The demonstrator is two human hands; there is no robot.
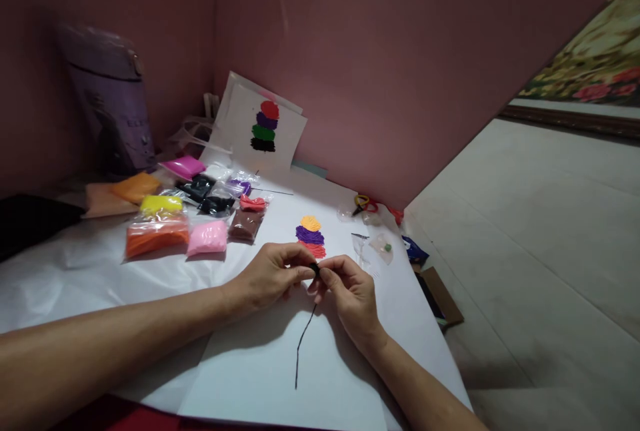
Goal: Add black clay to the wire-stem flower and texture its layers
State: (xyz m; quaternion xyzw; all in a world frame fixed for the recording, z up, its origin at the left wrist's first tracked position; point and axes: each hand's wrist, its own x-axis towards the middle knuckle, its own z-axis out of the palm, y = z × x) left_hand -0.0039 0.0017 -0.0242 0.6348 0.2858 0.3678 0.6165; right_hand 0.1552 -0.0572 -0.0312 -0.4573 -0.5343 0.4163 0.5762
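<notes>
Near the paper's (280, 378) right edge, both hands (273, 276) (350, 291) pinch black clay (314, 268).

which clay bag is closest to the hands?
The brown clay bag, rightmost in the front row beside the pink clay bag. It lies nearest the left hand; the orange clay bag lies farther left.

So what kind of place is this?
Probably a craft corner at home: bags of coloured clay, scissors and a paper sheet cover the table, with a pink board behind.
</notes>
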